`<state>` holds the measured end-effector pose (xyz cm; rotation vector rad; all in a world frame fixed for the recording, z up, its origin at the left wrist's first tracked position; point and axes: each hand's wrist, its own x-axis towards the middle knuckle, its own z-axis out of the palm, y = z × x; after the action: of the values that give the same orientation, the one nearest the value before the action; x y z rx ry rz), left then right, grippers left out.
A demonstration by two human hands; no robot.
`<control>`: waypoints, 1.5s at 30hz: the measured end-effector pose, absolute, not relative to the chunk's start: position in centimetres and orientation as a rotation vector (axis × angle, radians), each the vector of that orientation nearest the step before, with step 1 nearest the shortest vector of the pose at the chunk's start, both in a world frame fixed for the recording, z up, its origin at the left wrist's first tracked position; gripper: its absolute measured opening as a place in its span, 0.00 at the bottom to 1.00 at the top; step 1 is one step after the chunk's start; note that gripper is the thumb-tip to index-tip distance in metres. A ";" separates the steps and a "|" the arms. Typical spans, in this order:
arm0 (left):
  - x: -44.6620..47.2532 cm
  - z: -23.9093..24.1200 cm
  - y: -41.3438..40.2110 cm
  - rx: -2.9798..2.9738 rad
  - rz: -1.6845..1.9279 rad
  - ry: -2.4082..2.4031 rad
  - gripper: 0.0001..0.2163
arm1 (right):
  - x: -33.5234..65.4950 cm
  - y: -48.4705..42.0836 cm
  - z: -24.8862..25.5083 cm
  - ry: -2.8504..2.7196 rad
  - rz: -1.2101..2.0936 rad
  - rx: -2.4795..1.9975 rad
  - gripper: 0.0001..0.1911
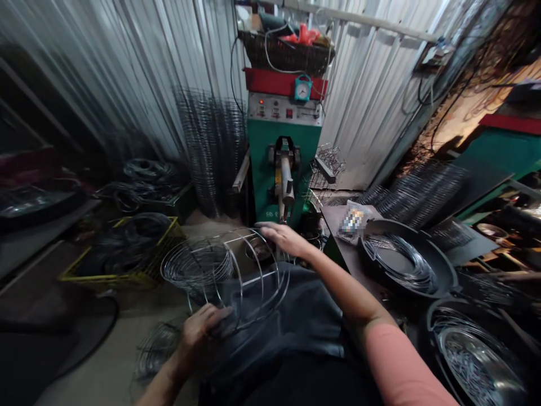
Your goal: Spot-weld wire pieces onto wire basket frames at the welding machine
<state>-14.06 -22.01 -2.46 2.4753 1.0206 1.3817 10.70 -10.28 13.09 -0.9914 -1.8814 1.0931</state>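
Observation:
A round-ended wire frame (240,282) of bent metal rods lies over my lap, tilted, below the jaws of a green spot welder (262,146). My left hand (205,327) is closed around its near left side, slightly blurred. On the far upper rim rests my right hand (283,238), its fingers bent over the rods just under the welder's electrode arm (286,183). Dark apron cloth (296,299) shows through the frame. Beyond the left hand stands a stack of wire rings (196,265), partly behind the frame.
Black basins (450,276) of metal rings and rods stand at the right, near a plastic packet (353,221). A yellow crate (122,276) holds dark coils at the left. Tall wire stacks (205,152) lean by the corrugated wall. A teal clock (302,89) hangs on the welder.

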 end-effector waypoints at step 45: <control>-1.4 1.1 -5.8 0.661 1.156 0.977 0.34 | 21.2 -3.4 3.4 -1.927 0.389 -1.445 0.12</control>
<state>-1.39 -5.77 1.14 0.6606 0.9771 1.1560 21.18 -3.40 3.38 -1.4447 -1.9275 0.3887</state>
